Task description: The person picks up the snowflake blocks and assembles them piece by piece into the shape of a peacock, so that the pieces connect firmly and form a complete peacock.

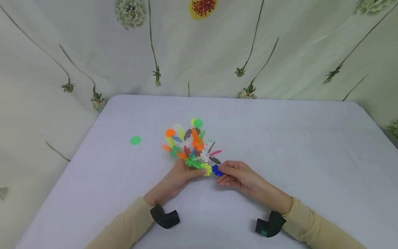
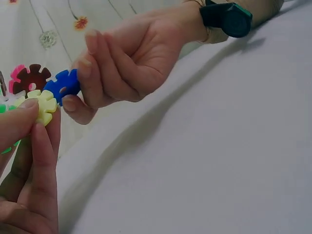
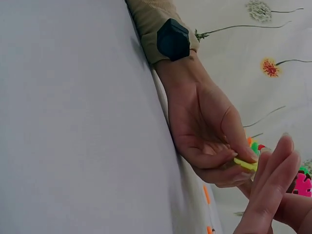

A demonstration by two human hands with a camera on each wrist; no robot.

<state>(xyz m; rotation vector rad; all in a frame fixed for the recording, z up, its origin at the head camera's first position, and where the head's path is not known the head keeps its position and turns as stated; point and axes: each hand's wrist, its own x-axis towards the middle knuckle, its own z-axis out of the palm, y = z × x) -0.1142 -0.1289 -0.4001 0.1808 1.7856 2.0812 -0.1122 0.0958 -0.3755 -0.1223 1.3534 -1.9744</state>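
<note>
A cluster of interlocked plastic snowflake discs point(image 1: 186, 145) in many colours is held up over the table by my left hand point(image 1: 180, 176). Its thumb and fingers pinch a yellow notched disc point(image 2: 46, 106) at the cluster's near right edge. Between thumb and fingertips my right hand point(image 1: 240, 176) pinches a blue notched disc point(image 1: 217, 170). The blue disc's edge is right at the yellow one, overlapping it in the left wrist view. A dark brown disc point(image 2: 33, 79) and a pink one sit just behind. In the right wrist view, my right fingers point(image 3: 273, 190) hide the blue disc.
One loose green disc point(image 1: 135, 140) lies on the white table point(image 1: 295, 138), left of the cluster. Behind the table hangs a pale cloth point(image 1: 211, 52) printed with flowers. Black devices point(image 1: 164, 217) are strapped to both wrists over beige sleeves.
</note>
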